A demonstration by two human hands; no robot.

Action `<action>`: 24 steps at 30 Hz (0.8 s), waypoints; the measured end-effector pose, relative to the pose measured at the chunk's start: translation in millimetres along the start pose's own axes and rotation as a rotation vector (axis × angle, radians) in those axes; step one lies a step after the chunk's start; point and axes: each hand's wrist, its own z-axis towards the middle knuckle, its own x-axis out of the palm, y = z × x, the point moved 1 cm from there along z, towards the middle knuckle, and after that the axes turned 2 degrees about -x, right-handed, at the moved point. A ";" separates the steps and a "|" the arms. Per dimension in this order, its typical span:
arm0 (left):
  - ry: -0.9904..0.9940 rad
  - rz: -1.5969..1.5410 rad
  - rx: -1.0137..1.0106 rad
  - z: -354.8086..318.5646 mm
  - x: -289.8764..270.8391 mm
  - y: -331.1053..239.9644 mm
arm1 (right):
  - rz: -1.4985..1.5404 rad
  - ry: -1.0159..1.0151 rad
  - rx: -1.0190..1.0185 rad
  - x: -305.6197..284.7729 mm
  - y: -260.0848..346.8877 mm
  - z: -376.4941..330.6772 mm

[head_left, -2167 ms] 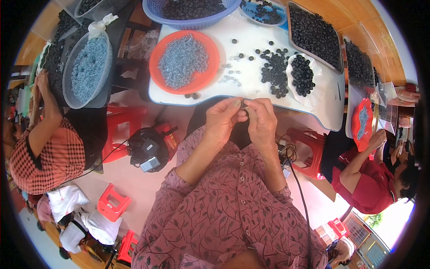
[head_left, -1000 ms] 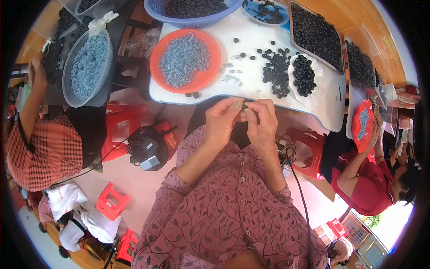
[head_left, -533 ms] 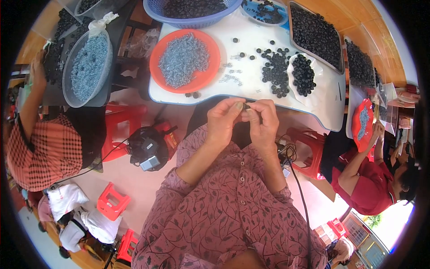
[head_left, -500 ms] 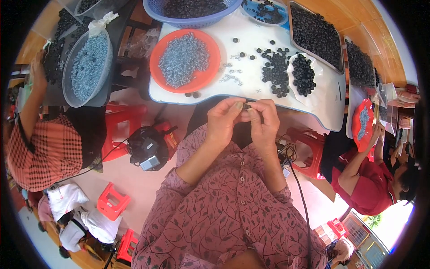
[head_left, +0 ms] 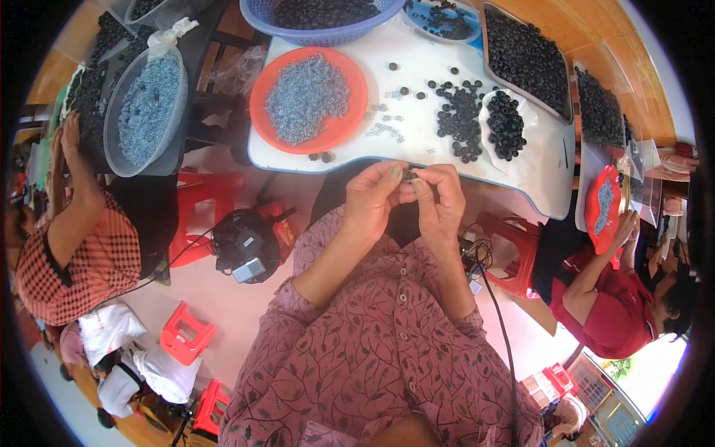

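My left hand (head_left: 372,200) and my right hand (head_left: 441,201) meet at the table's near edge. Between their fingertips they pinch a small black round part (head_left: 407,176), mostly hidden by the fingers. Past them on the white table (head_left: 417,56), an orange-red plate (head_left: 356,104) carries a heap of small silvery springs (head_left: 305,97). A few loose springs (head_left: 385,128) lie to the plate's right. Farther right is a loose pile of black round parts (head_left: 459,123), beside a white scalloped dish (head_left: 521,149) holding more of them.
A blue basket (head_left: 320,33), a blue-rimmed dish (head_left: 469,36) and a metal tray (head_left: 570,115) of black parts line the table's far side. Co-workers sit left (head_left: 89,253) and right (head_left: 611,313). Red stools (head_left: 186,331) and a black bag (head_left: 246,246) stand on the floor.
My hands stay almost in place, with the fingers shifting slightly around the black part. The co-worker at left has moved their arm and leaned differently; the right co-worker's hands have lowered slightly.
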 end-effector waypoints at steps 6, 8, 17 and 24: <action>-0.059 0.090 0.055 -1.5 4.7 1.9 | -0.033 0.003 -0.019 1.1 1.1 0.4; -0.064 0.110 0.062 -1.9 4.4 1.8 | -0.037 -0.001 -0.018 1.1 -0.1 0.4; -0.186 0.273 0.079 -5.8 2.9 0.5 | -0.285 -0.009 -0.138 4.4 -2.8 0.3; -0.173 0.434 0.198 -5.6 0.0 1.7 | -0.352 0.020 -0.226 6.1 3.1 1.8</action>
